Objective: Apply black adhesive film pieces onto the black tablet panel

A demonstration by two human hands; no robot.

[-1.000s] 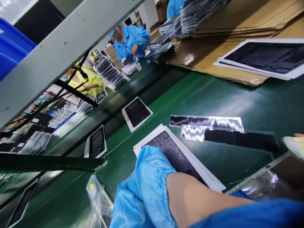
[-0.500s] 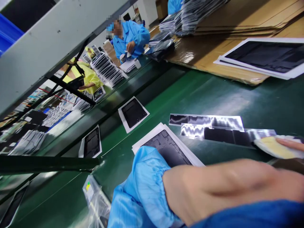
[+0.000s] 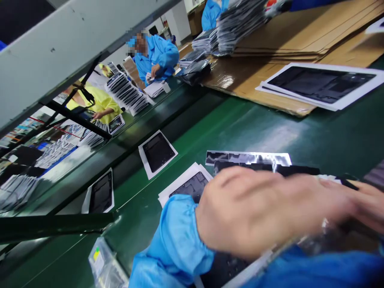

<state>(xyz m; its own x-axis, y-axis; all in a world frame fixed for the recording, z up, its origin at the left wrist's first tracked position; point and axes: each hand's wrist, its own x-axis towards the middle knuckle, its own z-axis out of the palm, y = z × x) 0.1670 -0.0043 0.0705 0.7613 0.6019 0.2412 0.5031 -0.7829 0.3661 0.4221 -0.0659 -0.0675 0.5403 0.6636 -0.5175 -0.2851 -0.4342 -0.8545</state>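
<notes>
My left hand (image 3: 258, 208), in a light blue sleeve, stretches to the right low over the green table (image 3: 330, 136). It is smeared by motion, so its grip is unclear. Beneath it lies a black panel on white sheets (image 3: 189, 186), and a shiny, film-wrapped panel (image 3: 312, 240) sits under its fingers. Just beyond the hand are reflective silver strips (image 3: 249, 158) and black strips (image 3: 297, 170). Blurred fingers at the right edge (image 3: 370, 200) seem to be my right hand; what they hold is hidden.
Two more black panels on white sheets (image 3: 157, 152) (image 3: 100, 194) lie on the conveyor. Cardboard (image 3: 240, 80) at the back carries a large panel (image 3: 318, 84) and stacked bags (image 3: 237, 24). Co-workers in blue (image 3: 156, 52) and yellow (image 3: 99, 102) work farther along. A plastic bag (image 3: 105, 268) lies near me.
My left hand has swung up and to the right across the table, covering the panel and part of the strips. The yellow cloth by my right fingers is no longer visible.
</notes>
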